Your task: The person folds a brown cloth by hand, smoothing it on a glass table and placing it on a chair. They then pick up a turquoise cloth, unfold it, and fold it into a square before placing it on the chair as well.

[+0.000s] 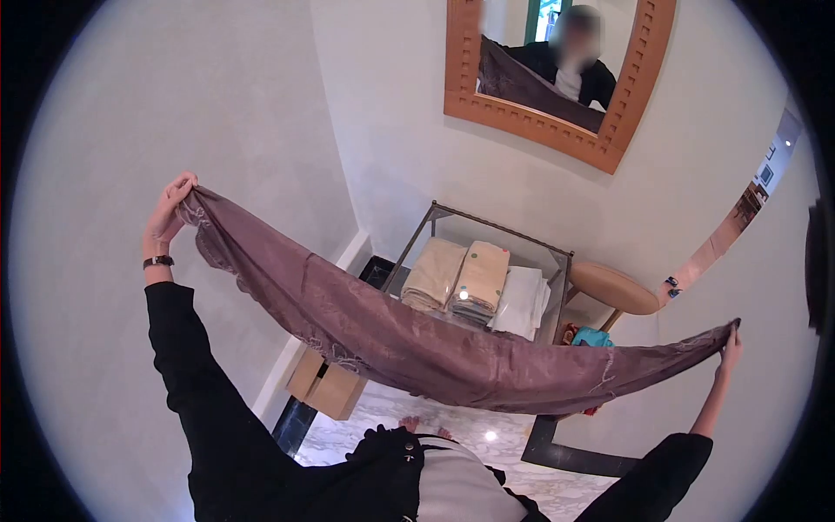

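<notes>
A long purple-brown scarf [417,339] with fringed edges hangs stretched between my two hands, sagging in the middle. My left hand [170,209], raised at the left with a watch on its wrist, is closed on one upper corner. Out at the far right, my right hand [732,346] pinches the opposite end. The cloth hides part of the glass-topped table [500,228] behind it. On that table lie a folded beige cloth [434,271], a folded spotted cloth [483,271] and a white folded stack [522,298].
A wood-framed mirror [532,139] hangs on the wall and reflects a person with the scarf. Right of the table stands a chair with a tan rounded back [616,288]. A cardboard box [333,391] sits low at the left wall. The marble floor [391,409] has dark borders.
</notes>
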{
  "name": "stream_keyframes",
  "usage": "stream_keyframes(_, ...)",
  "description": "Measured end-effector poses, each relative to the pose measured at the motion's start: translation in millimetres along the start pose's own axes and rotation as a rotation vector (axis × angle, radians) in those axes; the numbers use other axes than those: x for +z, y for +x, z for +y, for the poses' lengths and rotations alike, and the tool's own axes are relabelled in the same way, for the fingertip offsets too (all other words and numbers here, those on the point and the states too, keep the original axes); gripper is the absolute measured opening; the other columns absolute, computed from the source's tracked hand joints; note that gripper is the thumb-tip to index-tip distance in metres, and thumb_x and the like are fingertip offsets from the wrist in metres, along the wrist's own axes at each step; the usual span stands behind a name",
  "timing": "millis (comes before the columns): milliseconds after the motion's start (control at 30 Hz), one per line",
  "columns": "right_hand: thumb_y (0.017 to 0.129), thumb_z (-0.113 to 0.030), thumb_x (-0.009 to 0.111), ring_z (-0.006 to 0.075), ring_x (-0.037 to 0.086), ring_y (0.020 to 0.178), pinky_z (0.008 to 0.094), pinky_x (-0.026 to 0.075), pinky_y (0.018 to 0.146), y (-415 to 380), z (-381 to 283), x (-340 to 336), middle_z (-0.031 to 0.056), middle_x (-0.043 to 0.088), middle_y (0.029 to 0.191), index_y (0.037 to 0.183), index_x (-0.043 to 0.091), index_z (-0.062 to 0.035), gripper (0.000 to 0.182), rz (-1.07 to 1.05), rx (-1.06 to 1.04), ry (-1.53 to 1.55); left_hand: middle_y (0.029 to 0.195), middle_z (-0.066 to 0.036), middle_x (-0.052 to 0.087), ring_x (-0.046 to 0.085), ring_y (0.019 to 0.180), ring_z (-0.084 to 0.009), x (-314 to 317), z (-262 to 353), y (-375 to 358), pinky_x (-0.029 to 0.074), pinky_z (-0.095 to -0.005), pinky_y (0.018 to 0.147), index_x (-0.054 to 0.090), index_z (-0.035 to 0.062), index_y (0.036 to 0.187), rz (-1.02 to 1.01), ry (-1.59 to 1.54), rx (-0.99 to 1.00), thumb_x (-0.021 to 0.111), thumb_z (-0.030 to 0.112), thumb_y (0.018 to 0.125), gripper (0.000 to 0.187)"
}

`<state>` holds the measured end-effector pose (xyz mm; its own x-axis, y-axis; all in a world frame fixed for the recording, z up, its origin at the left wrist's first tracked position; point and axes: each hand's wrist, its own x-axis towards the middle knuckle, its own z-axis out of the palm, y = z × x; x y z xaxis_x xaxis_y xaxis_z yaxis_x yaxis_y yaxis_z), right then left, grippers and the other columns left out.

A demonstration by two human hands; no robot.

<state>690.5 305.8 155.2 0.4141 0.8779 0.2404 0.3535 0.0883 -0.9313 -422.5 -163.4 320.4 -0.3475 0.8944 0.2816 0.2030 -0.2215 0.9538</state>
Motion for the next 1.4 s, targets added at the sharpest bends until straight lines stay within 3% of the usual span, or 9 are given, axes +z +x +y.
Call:
stream_keyframes(67,0.095,-0.04,0.059,0.0128,0.061,0.088,0.0263,0.049,0.076,20,4,15,0.0077,0.069,0.101,0.118,0.065,0.0034,0.049,0.084,-0.082,-0.163,0.087,0.003,0.056,0.058,0.081,-0.0033,25,15,1,0.047,-0.0203,0.067,0.054,0.0049,0.107,-0.026,-0.002,0.021,0.06,0.019,0.095,0.019)
stream_keyframes(200,0.094,-0.036,0.059,0.0155,0.061,0.094,0.0309,0.046,0.086,6,-48,59,0.0114,0.07,0.102,0.116,0.065,0.0052,0.047,0.107,-0.237,-0.302,0.089,0.001,0.058,0.059,0.082,-0.0067,85,47,-5,0.049,-0.0232,0.072,0.056,0.0028,0.104,-0.025,0.073,0.063,0.063,0.017,0.092,0.02)
stream_keyframes(333,0.095,-0.03,0.058,0.0155,0.063,0.094,0.0305,0.048,0.086,-54,-139,112,0.0151,0.071,0.099,0.113,0.066,0.0053,0.041,0.048,-0.435,-0.298,0.089,-0.006,0.064,0.063,0.082,-0.0147,95,56,-8,0.05,-0.0252,0.075,0.063,-0.0002,0.094,-0.368,0.166,0.205,0.067,0.004,0.08,0.015)
stream_keyframes(533,0.095,-0.017,0.059,0.009,0.056,0.08,0.0248,0.046,0.073,-134,-239,177,0.004,0.064,0.084,0.104,0.064,0.007,0.026,-0.064,-0.673,-0.04,0.095,-0.015,0.071,0.069,0.088,-0.0232,278,135,-38,0.054,-0.0339,0.075,0.066,-0.0036,0.111,-0.834,0.34,0.149,0.054,-0.017,0.07,0.045)
stream_keyframes(700,0.094,-0.013,0.058,0.0047,0.054,0.071,0.0224,0.045,0.063,-241,-318,222,-0.0001,0.061,0.074,0.1,0.064,0.0044,0.019,-0.316,-0.686,0.082,0.093,-0.012,0.068,0.064,0.076,-0.0291,367,126,-34,0.052,-0.0332,0.07,0.069,0.0092,0.103,-0.771,0.619,0.557,0.065,-0.011,0.072,0.036)
stream_keyframes(900,0.095,-0.008,0.054,0.005,0.058,0.078,0.0219,0.047,0.069,-330,-357,233,0.0037,0.066,0.082,0.108,0.064,0.0044,0.021,-0.664,-0.61,0.219,0.09,-0.008,0.062,0.062,0.075,-0.0238,443,100,-26,0.049,-0.0313,0.066,0.064,0.0033,0.092,-0.365,0.46,0.786,0.07,-0.003,0.075,0.019)
stream_keyframes(1000,0.096,-0.008,0.053,0.0055,0.059,0.081,0.0222,0.048,0.072,-356,-366,229,0.0046,0.067,0.087,0.112,0.063,0.0052,0.023,-0.831,-0.488,0.258,0.084,-0.008,0.06,0.06,0.073,-0.0219,468,87,-19,0.048,-0.0307,0.068,0.065,-0.0001,0.089,-0.282,0.222,0.738,0.067,-0.01,0.071,0.02)
stream_keyframes(1167,0.098,-0.014,0.054,0.0055,0.058,0.087,0.0233,0.048,0.079,-363,-355,228,0.0035,0.067,0.095,0.115,0.061,0.0068,0.027,-1.034,-0.306,0.339,0.091,-0.003,0.065,0.061,0.085,-0.0046,481,63,-8,0.05,-0.0208,0.074,0.062,-0.0042,0.097,-0.423,0.018,0.298,0.063,-0.003,0.09,0.008)
stream_keyframes(1400,0.098,-0.019,0.057,0.0066,0.057,0.094,0.0248,0.048,0.081,-370,-340,218,0.0062,0.067,0.103,0.12,0.06,0.0048,0.032,-1.047,-0.392,0.262,0.082,-0.002,0.065,0.059,0.078,-0.0018,490,44,-4,0.046,-0.018,0.063,0.059,-0.0017,0.096,-0.372,-0.092,0.305,0.065,0.001,0.09,0.009)
